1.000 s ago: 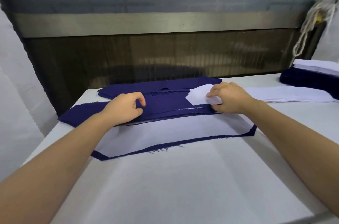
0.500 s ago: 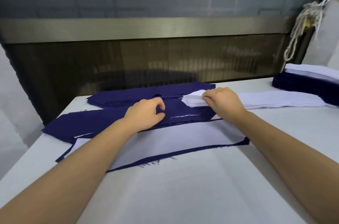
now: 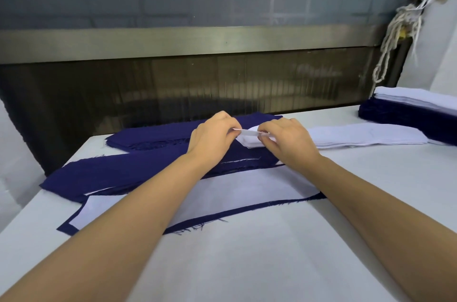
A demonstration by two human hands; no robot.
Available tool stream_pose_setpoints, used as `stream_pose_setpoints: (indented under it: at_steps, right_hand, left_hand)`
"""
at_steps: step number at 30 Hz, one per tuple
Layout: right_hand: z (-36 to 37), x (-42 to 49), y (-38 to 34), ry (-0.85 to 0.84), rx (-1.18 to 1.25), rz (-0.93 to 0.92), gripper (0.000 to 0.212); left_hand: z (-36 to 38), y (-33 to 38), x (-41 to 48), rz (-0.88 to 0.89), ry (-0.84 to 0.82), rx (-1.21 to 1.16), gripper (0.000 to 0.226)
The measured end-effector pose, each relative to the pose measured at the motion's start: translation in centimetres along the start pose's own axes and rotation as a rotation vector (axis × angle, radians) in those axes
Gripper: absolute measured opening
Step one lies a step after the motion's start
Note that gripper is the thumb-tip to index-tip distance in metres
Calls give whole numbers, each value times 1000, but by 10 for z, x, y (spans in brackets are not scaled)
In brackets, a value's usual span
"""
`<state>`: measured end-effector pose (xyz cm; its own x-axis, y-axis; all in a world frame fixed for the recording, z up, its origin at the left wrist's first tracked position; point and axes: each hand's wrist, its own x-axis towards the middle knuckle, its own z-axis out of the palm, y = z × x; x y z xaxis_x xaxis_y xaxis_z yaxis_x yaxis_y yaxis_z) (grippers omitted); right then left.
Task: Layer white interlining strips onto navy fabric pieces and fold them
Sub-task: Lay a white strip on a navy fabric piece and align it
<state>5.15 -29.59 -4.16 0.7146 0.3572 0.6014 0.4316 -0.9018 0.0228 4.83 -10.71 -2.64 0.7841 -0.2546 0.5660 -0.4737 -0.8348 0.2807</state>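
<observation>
My left hand [image 3: 212, 136] and my right hand [image 3: 286, 140] meet at the near end of a stack of white interlining strips [image 3: 358, 137], and both pinch the lifted tip of the top white strip [image 3: 248, 132]. Under my hands lies a pile of folded navy pieces [image 3: 103, 175]. In front of it a navy piece with a white interlining strip [image 3: 247, 190] laid on it lies flat, its navy edge [image 3: 247, 210] showing along the near side. A second stack of navy pieces [image 3: 153, 137] lies further back.
All lies on a white padded table [image 3: 247, 264]. At the far right stands a tall stack of navy and white pieces [image 3: 408, 109]. A dark machine opening with a metal bar [image 3: 197, 39] runs along the back. White cords [image 3: 393, 30] hang at the right.
My left hand left the folded navy pile and moved right to the white stack. Both hands now pinch the top strip's tip, which is raised off the stack.
</observation>
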Motion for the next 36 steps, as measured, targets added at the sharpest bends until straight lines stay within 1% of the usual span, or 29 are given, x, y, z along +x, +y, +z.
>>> stream_pose_setpoints:
  at_steps: [3, 6, 10, 14, 17, 21, 26, 29, 31, 33, 36]
  right_hand:
    - [2, -2, 14, -36, -20, 84, 25]
    - [0, -5, 32, -33, -4, 256, 25]
    - [-3, -12, 56, -55, -21, 423, 24]
    - [-7, -19, 68, -27, -11, 557, 22]
    - [-7, -22, 69, -44, -52, 584, 21]
    - [-9, -24, 67, -38, -87, 588, 21]
    - [-11, -26, 63, -13, -99, 621, 21]
    - [-15, -27, 60, 11, -34, 653, 20]
    - [-20, -27, 60, 41, 60, 672, 23]
    - [-26, -29, 59, 81, 190, 687, 24]
    - [-34, -35, 58, 160, 446, 683, 22]
  left_hand:
    - [-8, -5, -6, -13, 36, -26, 15]
    - [-18, -16, -13, -22, 89, -80, 14]
    - [-35, -39, -27, -63, 155, -134, 12]
    - [-53, -62, -45, -123, 171, -164, 12]
    - [-64, -76, -62, -166, 153, -173, 23]
    - [-80, -91, -84, -196, 156, -140, 28]
    - [-99, -106, -105, -243, 196, -128, 28]
    - [-110, -110, -115, -252, 213, -132, 23]
    - [-117, -112, -121, -261, 226, -166, 16]
    - [-124, -114, -128, -273, 234, -212, 16]
    - [-132, -114, -136, -294, 253, -276, 22]
